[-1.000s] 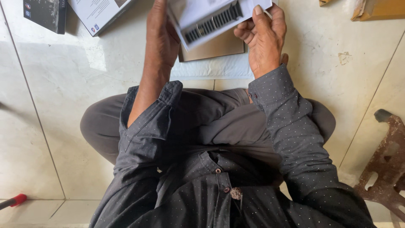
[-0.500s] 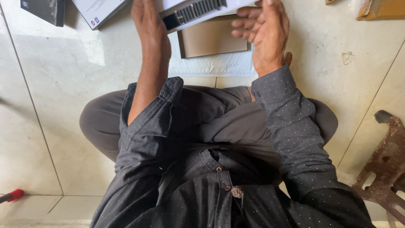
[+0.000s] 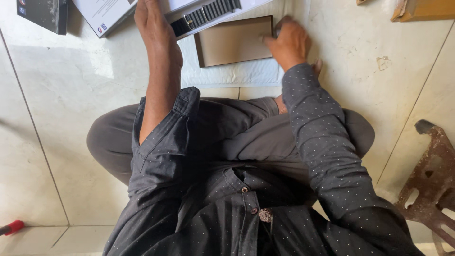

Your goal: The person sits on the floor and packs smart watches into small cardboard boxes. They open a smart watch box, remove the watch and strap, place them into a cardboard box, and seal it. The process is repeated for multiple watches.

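Below us the tiled floor [image 3: 61, 109] spreads out, and we sit cross-legged on it in a dark dotted shirt [image 3: 227, 204]. Just ahead of our knees lies a white cloth [image 3: 237, 76], and on it a flat tan box [image 3: 234, 41]. Our left hand [image 3: 151, 16] reaches past it to a white device with a dark vent grille [image 3: 208, 12], holding it raised at the top edge; whether the fingers are closed around it we cannot tell, since they run out of view. Our right hand [image 3: 289, 42] rests curled on the tan box's right edge, fingers bent over it. With only one hand on the device, we judge it could tip and drop onto the box or the hard floor.
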